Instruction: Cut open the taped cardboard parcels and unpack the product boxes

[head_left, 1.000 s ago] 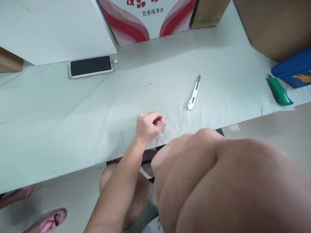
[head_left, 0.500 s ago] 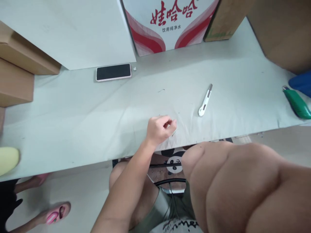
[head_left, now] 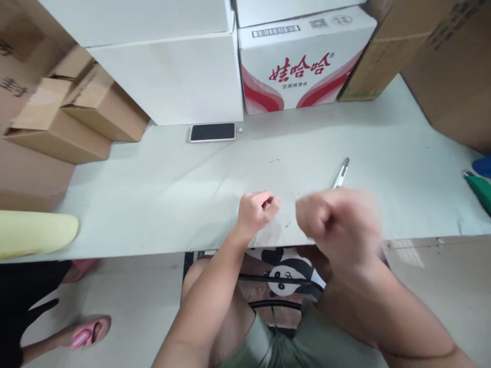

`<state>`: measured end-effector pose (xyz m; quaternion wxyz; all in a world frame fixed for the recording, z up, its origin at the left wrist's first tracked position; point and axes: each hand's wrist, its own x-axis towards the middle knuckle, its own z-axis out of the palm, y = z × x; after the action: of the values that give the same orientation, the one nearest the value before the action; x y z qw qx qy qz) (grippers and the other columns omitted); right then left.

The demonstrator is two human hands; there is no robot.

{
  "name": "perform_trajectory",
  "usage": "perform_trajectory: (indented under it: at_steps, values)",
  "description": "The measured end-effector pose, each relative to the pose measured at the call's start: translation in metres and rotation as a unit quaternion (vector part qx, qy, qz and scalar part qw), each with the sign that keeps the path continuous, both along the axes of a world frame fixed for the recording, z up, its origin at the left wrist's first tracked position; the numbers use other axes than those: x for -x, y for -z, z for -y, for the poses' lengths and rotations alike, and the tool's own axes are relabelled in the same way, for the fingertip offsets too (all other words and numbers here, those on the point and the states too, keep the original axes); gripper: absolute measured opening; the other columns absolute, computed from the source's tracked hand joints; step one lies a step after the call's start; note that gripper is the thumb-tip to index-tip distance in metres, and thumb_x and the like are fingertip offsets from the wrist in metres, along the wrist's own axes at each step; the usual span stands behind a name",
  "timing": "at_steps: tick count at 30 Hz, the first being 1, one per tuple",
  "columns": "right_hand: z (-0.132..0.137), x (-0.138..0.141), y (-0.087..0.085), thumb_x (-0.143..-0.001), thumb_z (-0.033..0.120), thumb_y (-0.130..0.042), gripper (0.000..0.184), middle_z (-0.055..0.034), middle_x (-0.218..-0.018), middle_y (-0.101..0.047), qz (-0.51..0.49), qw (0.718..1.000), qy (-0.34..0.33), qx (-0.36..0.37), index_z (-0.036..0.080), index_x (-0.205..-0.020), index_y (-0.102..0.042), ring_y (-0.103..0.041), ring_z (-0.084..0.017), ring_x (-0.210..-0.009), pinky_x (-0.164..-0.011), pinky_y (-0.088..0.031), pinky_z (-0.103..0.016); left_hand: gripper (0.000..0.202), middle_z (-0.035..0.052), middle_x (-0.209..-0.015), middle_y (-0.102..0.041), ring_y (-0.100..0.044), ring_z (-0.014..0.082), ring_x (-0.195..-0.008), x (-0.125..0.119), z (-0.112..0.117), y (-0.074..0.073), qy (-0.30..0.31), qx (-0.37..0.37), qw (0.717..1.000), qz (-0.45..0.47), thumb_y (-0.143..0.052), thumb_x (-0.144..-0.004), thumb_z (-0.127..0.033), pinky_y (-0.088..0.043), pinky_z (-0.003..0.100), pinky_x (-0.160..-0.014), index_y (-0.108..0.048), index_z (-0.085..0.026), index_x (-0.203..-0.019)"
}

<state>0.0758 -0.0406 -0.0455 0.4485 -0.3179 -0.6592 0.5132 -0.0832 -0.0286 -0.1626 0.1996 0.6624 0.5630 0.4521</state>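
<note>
My left hand (head_left: 256, 209) rests on the pale green table cover (head_left: 161, 189) near the front edge, fingers curled in a pinch on something too small to name. My right hand (head_left: 337, 222) hovers just right of it, blurred by motion, its fingers curled into a loose fist. A tiny dark sliver (head_left: 288, 224) lies on the cover between the two hands. The white utility knife (head_left: 340, 176) lies just beyond my right hand, partly hidden by it.
A phone (head_left: 212, 132) lies face up at the back. White boxes (head_left: 169, 76), a red-and-white water carton (head_left: 303, 66) and brown cartons (head_left: 76, 117) line the far side. A green cutter (head_left: 481, 189) lies far right, a yellow object (head_left: 34, 232) far left. Another person's pink-slippered foot (head_left: 86, 335) is on the floor.
My right hand moved away from the camera down to the table beside my left hand. The view tilted upward, showing more boxes. My left hand stayed in its pinch.
</note>
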Motion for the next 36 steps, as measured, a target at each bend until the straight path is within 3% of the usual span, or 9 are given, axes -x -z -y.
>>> perform_trajectory:
  at_steps: [2, 5, 9, 14, 18, 20, 24, 29, 36]
  values:
    - [-0.024, 0.023, 0.037, -0.098, 0.053, -0.044, 0.057, 0.0037, -0.048, -0.028, 0.104, 0.993, 0.057, 0.024, 0.021, -0.054, -0.027, -0.028, -0.007, -0.046, -0.047, -0.025, -0.024, 0.043, -0.0056, -0.046, -0.035, -0.033, 0.0083, -0.046, 0.014, 0.004, -0.003, -0.049, 0.007, 0.999, 0.000, -0.054, -0.091, -0.038, -0.027, 0.025, -0.048, -0.039, -0.020, -0.054]
    - [-0.038, 0.044, 0.092, -0.092, 0.046, -0.046, 0.048, 0.0021, -0.048, -0.032, 0.366, 0.929, 0.057, -0.016, 0.021, -0.055, -0.027, -0.027, -0.009, -0.049, -0.052, -0.022, -0.027, 0.047, -0.0061, -0.048, -0.029, -0.029, 0.0086, -0.047, 0.041, 0.015, -0.007, -0.136, 0.014, 0.991, 0.010, -0.053, -0.092, -0.039, -0.025, 0.026, -0.048, -0.031, -0.021, -0.056]
    - [-0.030, 0.047, 0.130, -0.088, 0.040, -0.047, 0.041, -0.0024, -0.052, -0.045, 0.437, 0.897, 0.032, -0.060, 0.020, -0.055, -0.034, -0.029, -0.011, -0.053, -0.057, -0.017, -0.031, 0.044, -0.0060, -0.053, -0.024, -0.026, 0.0096, -0.049, 0.084, 0.032, -0.007, -0.234, 0.020, 0.972, 0.033, -0.050, -0.092, -0.039, -0.024, 0.025, -0.047, -0.025, -0.023, -0.060]
    - [-0.024, 0.044, 0.134, -0.090, 0.043, -0.043, 0.041, -0.0053, -0.055, -0.052, 0.475, 0.876, 0.042, -0.077, 0.019, -0.057, -0.039, -0.026, -0.012, -0.054, -0.058, -0.013, -0.031, 0.029, -0.0057, -0.054, -0.030, -0.033, 0.0112, -0.051, 0.165, 0.021, -0.019, -0.334, 0.026, 0.942, 0.028, -0.046, -0.088, -0.028, -0.028, 0.025, -0.049, -0.035, -0.024, -0.061]
    - [-0.024, 0.046, 0.138, -0.090, 0.046, -0.041, 0.044, -0.0052, -0.054, -0.053, 0.492, 0.865, 0.045, -0.082, 0.019, -0.056, -0.040, -0.025, -0.012, -0.054, -0.057, -0.014, -0.030, 0.022, -0.0040, -0.064, -0.047, -0.048, 0.0136, -0.066, 0.249, -0.023, -0.062, -0.384, 0.036, 0.922, -0.035, -0.061, -0.080, -0.014, -0.042, 0.028, -0.069, -0.046, -0.022, -0.066]
    - [-0.023, 0.046, 0.141, -0.091, 0.047, -0.041, 0.046, -0.0049, -0.053, -0.053, 0.503, 0.858, 0.050, -0.093, 0.018, -0.055, -0.041, -0.027, -0.012, -0.053, -0.056, -0.014, -0.030, 0.023, -0.0014, -0.076, -0.053, -0.054, 0.0164, -0.080, 0.291, -0.048, -0.088, -0.401, 0.057, 0.905, -0.133, -0.067, -0.083, -0.013, -0.046, 0.033, -0.089, -0.050, -0.022, -0.072]
    - [-0.020, 0.046, 0.148, -0.093, 0.047, -0.045, 0.048, -0.0032, -0.053, -0.058, 0.521, 0.838, 0.063, -0.152, 0.018, -0.055, -0.047, -0.030, -0.011, -0.049, -0.054, -0.012, -0.029, 0.023, 0.0060, -0.114, -0.058, -0.051, 0.0215, -0.118, 0.360, -0.088, -0.121, -0.440, 0.090, 0.865, -0.221, -0.073, -0.092, -0.020, -0.036, 0.046, -0.120, -0.050, -0.014, -0.094]
    - [-0.019, 0.045, 0.154, -0.097, 0.038, -0.048, 0.049, -0.0002, -0.048, -0.054, 0.485, 0.825, 0.083, -0.277, 0.018, -0.053, -0.050, -0.034, -0.009, -0.043, -0.053, -0.013, -0.028, 0.048, 0.0165, -0.137, -0.057, -0.045, 0.0344, -0.134, 0.398, -0.110, -0.113, -0.448, 0.162, 0.850, -0.223, -0.087, -0.082, -0.037, -0.029, 0.061, -0.122, -0.047, -0.016, -0.095]
    - [-0.020, 0.046, 0.152, -0.099, 0.035, -0.048, 0.050, 0.0010, -0.045, -0.051, 0.466, 0.825, 0.074, -0.310, 0.018, -0.052, -0.049, -0.037, -0.009, -0.040, -0.050, -0.015, -0.027, 0.070, 0.0169, -0.142, -0.049, -0.032, 0.0380, -0.138, 0.393, -0.123, -0.095, -0.468, 0.110, 0.850, -0.213, -0.097, -0.069, -0.043, -0.018, 0.074, -0.121, -0.039, -0.020, -0.100]
